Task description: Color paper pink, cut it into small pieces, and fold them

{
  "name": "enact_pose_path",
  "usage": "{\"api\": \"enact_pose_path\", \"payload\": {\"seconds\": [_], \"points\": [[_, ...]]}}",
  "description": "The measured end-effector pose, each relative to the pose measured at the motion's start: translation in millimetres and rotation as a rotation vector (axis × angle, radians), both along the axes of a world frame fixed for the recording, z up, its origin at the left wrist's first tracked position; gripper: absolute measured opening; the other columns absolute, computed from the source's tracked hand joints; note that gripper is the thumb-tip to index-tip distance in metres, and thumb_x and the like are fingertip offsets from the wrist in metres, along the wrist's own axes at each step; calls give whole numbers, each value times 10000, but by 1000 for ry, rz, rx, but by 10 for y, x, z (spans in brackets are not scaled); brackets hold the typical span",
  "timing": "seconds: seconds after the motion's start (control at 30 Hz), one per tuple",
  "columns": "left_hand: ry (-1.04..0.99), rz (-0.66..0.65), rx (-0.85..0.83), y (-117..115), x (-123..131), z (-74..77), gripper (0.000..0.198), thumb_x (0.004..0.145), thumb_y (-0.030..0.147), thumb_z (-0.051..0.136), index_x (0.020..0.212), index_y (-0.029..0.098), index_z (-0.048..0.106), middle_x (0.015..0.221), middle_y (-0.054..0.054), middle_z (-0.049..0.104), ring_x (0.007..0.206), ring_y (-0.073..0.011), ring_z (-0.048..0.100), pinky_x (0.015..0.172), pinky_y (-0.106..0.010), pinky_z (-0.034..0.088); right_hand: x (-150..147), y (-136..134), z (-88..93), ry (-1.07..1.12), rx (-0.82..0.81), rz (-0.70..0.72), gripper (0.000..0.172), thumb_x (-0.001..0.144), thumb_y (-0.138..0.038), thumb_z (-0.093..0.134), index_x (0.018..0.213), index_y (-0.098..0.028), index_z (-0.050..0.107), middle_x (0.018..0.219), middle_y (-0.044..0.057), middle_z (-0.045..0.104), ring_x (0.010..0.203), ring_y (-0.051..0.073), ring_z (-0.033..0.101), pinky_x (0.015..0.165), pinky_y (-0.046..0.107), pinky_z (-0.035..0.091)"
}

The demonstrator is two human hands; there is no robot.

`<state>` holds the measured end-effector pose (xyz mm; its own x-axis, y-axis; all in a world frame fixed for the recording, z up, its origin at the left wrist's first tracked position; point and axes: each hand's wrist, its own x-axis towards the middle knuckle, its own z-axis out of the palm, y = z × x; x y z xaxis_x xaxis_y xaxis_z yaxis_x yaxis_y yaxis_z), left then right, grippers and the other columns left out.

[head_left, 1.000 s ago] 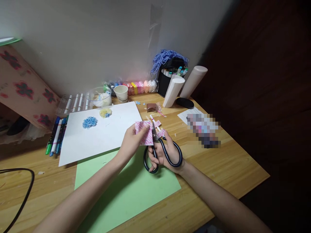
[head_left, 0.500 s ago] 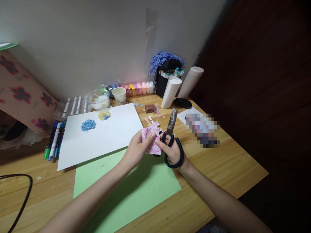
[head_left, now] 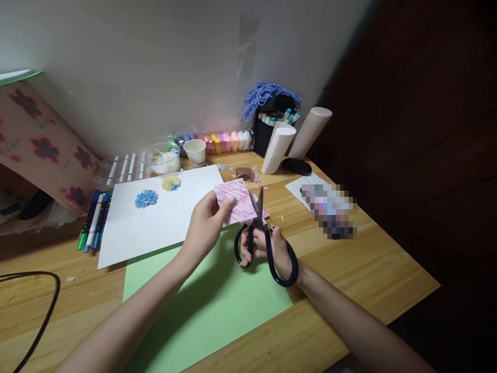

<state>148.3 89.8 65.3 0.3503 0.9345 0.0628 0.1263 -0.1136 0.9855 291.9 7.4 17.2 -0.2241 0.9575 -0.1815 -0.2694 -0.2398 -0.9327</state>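
My left hand (head_left: pixel 207 217) pinches a white paper piece with pink scribbled strokes (head_left: pixel 237 199) between thumb and fingers. Black-handled scissors (head_left: pixel 283 277) are in my right hand (head_left: pixel 277 246), its fingers through the loops. The blades point up and away, slightly parted, at the right edge of the pink paper; whether they touch it I cannot tell. Another bit of pink-marked paper shows partly behind the blades. Below the hands lies a green sheet (head_left: pixel 209 311). A white board (head_left: pixel 163 228) overlaps it, bearing a blue crumbled clump (head_left: pixel 146 199) and a yellow-and-blue one (head_left: pixel 171 183).
Markers (head_left: pixel 93 220) lie left of the board. Along the wall stand a clear bowl (head_left: pixel 161 159), a paper cup (head_left: pixel 194 153), packed coloured clay (head_left: pixel 221 143), a black pen holder (head_left: pixel 264 135) with blue yarn (head_left: pixel 264 97), and white cylinders (head_left: pixel 279 150). A cable (head_left: pixel 54 295) curves at left.
My hands have moved apart. The pink paper now lies flatter and wider in my left hand, while the scissors have shifted left and down, bringing their blades to its edge.
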Motion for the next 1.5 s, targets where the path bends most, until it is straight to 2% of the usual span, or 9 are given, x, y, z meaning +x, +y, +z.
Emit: {"api": "enact_pose_path", "payload": {"seconds": [0.13, 0.27, 0.57, 0.8, 0.97, 1.27, 1.5], "points": [[82, 160, 212, 71, -76, 12, 247, 874, 356, 564, 715, 182, 492, 615, 31, 492, 577, -114, 441, 544, -235, 336, -27, -115, -59, -105, 61, 185, 872, 616, -936, 123, 885, -187, 481, 665, 14, 525, 651, 178, 555, 702, 358, 476], [138, 234, 275, 126, -106, -37, 216, 883, 360, 551, 760, 185, 522, 685, 9, 520, 617, -127, 448, 558, -244, 331, -29, -151, -88, -148, 72, 220, 901, 567, -948, 89, 876, -190, 467, 634, -4, 496, 601, 158, 510, 656, 329, 459], [102, 167, 187, 64, -51, -111, 244, 879, 399, 550, 765, 184, 529, 661, 12, 511, 605, -130, 446, 561, -242, 334, -59, -130, -140, -161, 56, 192, 854, 546, -961, 150, 805, -202, 446, 516, -47, 446, 454, 117, 449, 514, 262, 429], [120, 164, 156, 28, -21, -147, 263, 885, 408, 538, 755, 183, 508, 655, 17, 502, 595, -124, 440, 558, -242, 328, -86, -116, -103, -138, 30, 203, 828, 542, -965, 210, 778, -204, 433, 505, -55, 441, 434, 104, 439, 501, 252, 431], [127, 168, 154, 37, -27, -139, 261, 886, 400, 538, 745, 183, 502, 645, 21, 489, 593, -124, 436, 561, -245, 322, -87, -114, -106, -171, 69, 167, 808, 548, -959, 242, 767, -205, 435, 485, -66, 419, 405, 89, 384, 466, 237, 401], [90, 162, 135, 33, -20, -115, 251, 866, 400, 560, 746, 184, 519, 653, 17, 507, 603, -128, 430, 567, -244, 311, -66, -109, -68, -151, 11, 176, 871, 517, -973, 258, 815, -186, 486, 542, -43, 456, 476, 106, 434, 524, 259, 416], [78, 157, 128, 32, -17, -131, 257, 862, 404, 566, 736, 186, 513, 653, 16, 514, 602, -128, 436, 569, -244, 316, -48, -112, -164, -168, 51, 152, 809, 557, -953, 254, 772, -199, 453, 500, -72, 408, 412, 85, 402, 472, 242, 439]]}}
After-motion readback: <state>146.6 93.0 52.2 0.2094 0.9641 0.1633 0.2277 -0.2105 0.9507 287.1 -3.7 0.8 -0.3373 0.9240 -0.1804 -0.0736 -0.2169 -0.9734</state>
